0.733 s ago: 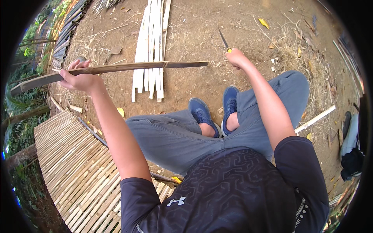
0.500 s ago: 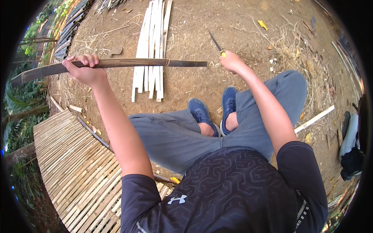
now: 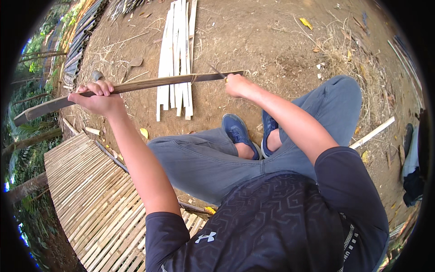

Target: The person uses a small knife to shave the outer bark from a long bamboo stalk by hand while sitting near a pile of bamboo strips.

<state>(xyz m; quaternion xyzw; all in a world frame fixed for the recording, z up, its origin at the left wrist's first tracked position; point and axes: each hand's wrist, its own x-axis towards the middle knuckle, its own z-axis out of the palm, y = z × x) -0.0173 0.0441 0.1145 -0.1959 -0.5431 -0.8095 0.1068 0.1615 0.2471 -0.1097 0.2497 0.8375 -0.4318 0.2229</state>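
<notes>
A long, dark-skinned bamboo strip (image 3: 154, 83) stretches across the view, tilted slightly up toward its right end. Near its left part my left hand (image 3: 100, 100) is closed around it, thumb beneath and fingers over the top. My right hand (image 3: 236, 86) grips a knife (image 3: 216, 70) by its handle, which the fist mostly hides. The thin dark blade points up and left, crossing the strip near its right end. Whether the edge touches the bamboo I cannot tell.
Several pale split bamboo slats (image 3: 174, 63) lie on the dirt beyond the strip. To the lower left is a slatted bamboo platform (image 3: 90, 181). Dark bamboo poles (image 3: 81, 43) are stacked at the far left. A pale stick (image 3: 374, 132) lies by my right knee.
My right hand has moved left with the knife, from beyond the strip's right end to over it. The strip's right end has risen slightly; my left hand keeps its hold.
</notes>
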